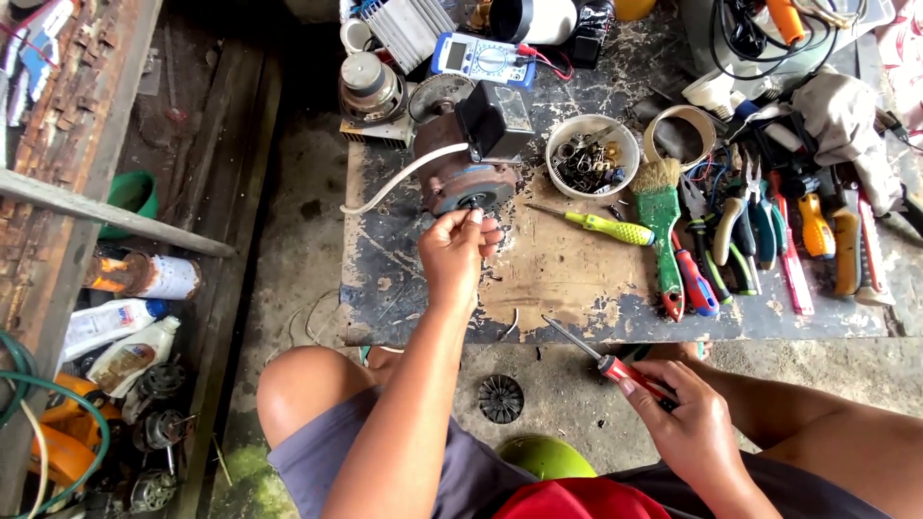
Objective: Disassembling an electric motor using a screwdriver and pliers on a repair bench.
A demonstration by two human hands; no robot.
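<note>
The rusty motor (pixel 468 159) lies on the far left part of the worn desk (pixel 577 279), its long axis running away from the person, the round blue-grey end face turned toward them. A white cable (pixel 399 178) curves off its left side. The left hand (pixel 457 250) reaches to that end face, fingertips pinched together on a small part at its centre. The right hand (pixel 687 423) is low, near the lap, closed around the red handle of a screwdriver (pixel 604 356) whose shaft slants up-left toward the desk edge. To the right of the motor sit a white bowl (pixel 592 154) of small parts, a yellow-green screwdriver (pixel 596 224) and a green brush (pixel 661 226).
</note>
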